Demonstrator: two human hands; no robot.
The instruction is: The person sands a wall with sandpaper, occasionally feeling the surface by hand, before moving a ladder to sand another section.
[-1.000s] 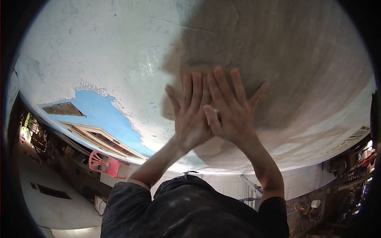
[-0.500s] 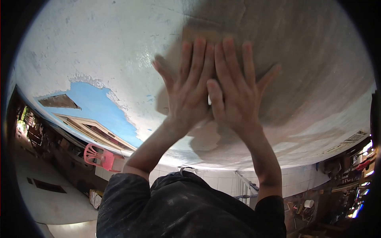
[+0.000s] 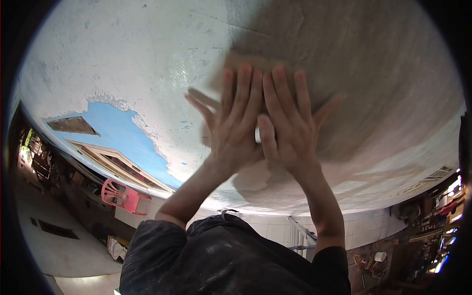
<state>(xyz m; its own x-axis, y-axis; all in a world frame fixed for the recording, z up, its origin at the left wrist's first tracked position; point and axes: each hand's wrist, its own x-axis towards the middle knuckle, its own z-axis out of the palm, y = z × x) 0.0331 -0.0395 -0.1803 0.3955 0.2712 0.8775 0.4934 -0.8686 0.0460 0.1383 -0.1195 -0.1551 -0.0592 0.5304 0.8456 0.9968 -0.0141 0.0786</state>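
Observation:
A tan sheet that looks like sandpaper (image 3: pixel 246 60) lies against the plastered wall (image 3: pixel 147 59), its top edge showing above my fingertips. My left hand (image 3: pixel 235 130) presses flat on it, fingers straight and thumb or little finger spread out to the side. Beside it, my right hand (image 3: pixel 292 125) is flat as well, fingers stretched out and its inner edge overlapping the left. Most of the sheet is hidden under both palms. The wall around the hands has pale, scuffed patches on the left and a grey-brown shaded area on the right.
Blue paint (image 3: pixel 123 132) shows at the left around a framed opening (image 3: pixel 120 164). Below are a pink plastic chair (image 3: pixel 123 195), a metal ladder (image 3: pixel 301 233) close to my body, and a white container (image 3: pixel 380 256) among clutter at the lower right.
Both hands have slid down the wall, towards my body, together with the tan sheet. They remain flat and side by side.

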